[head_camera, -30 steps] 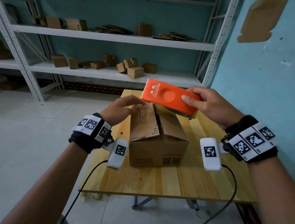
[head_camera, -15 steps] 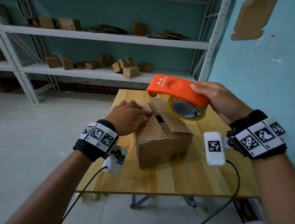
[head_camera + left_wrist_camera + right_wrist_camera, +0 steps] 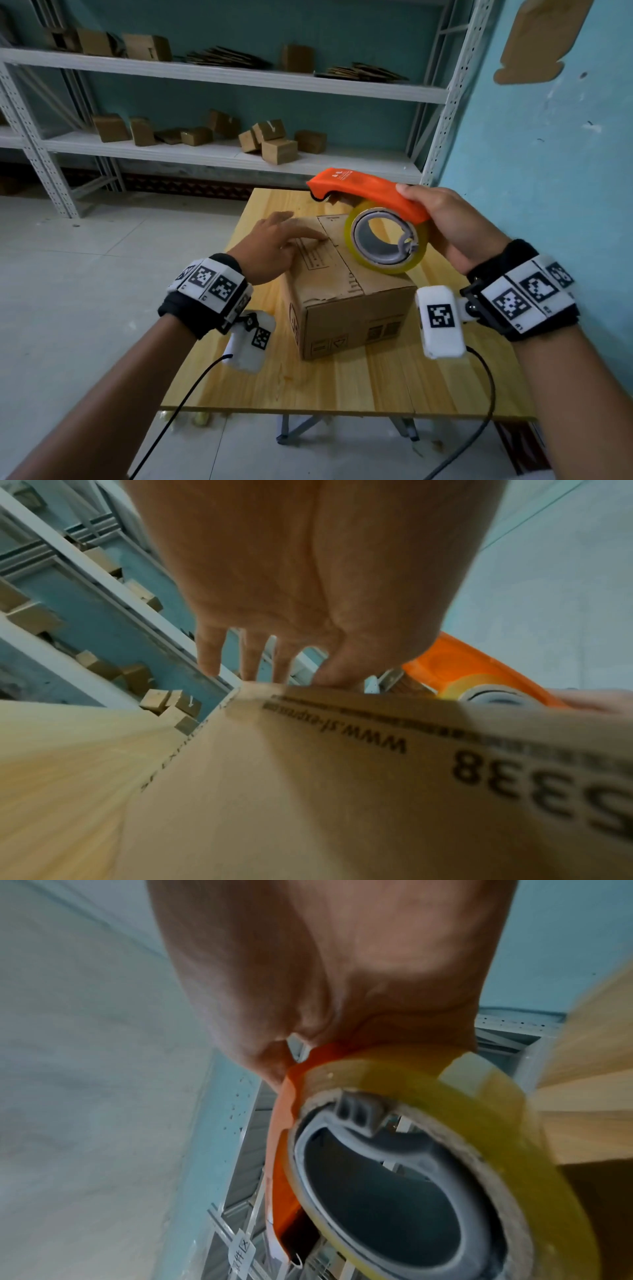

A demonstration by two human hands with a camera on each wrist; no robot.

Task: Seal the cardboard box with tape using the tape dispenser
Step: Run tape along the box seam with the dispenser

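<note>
A brown cardboard box [image 3: 346, 294] stands on the wooden table [image 3: 342, 387], its top flaps lying flat and meeting at a centre seam. My left hand [image 3: 277, 243] lies flat on the left flap with straight fingers pressing it down; the left wrist view shows the box [image 3: 342, 791] side and the fingers [image 3: 212, 653] over its top edge. My right hand [image 3: 445, 222] grips the orange tape dispenser [image 3: 366, 188], holding it in the air over the box's far right corner. Its yellowish tape roll [image 3: 387, 240] faces me. The right wrist view shows the tape roll [image 3: 428, 1150] close up.
White metal shelving [image 3: 222, 154] with several small cardboard boxes stands behind the table. A teal wall [image 3: 548, 144] runs close along the table's right side. Bare wood lies in front of the box, and the table's front edge [image 3: 342, 409] is near me.
My left hand has pushed the flaps down flat. The dispenser has turned so its roll faces me, and it has moved a little rightward. The head view has shifted.
</note>
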